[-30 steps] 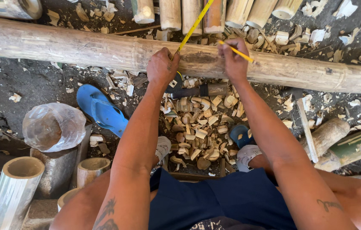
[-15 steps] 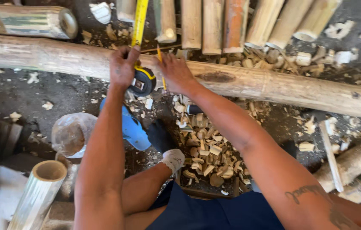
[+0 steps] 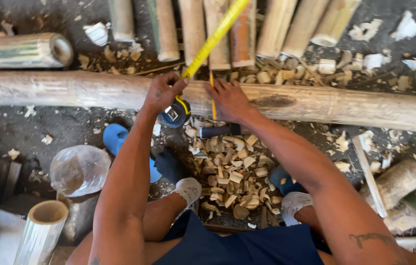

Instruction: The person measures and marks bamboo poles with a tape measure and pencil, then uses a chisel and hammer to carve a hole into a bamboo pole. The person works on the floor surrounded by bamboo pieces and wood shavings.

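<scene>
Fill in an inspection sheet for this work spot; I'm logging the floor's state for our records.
Surface: dark ground strewn with pale chips.
Job's things: long bamboo pole lying crosswise; yellow tape measure, blade running up and away; yellow pencil upright against the pole.
Clutter: heap of bamboo offcuts; cut bamboo sections beyond the pole; clear plastic bag; blue sandal; dark tool handle.
Grippers: left hand on the tape measure; right hand on the pole, holding the pencil.
Cables: nothing seen.
Surroundings: hollow bamboo tubes at lower left.
</scene>
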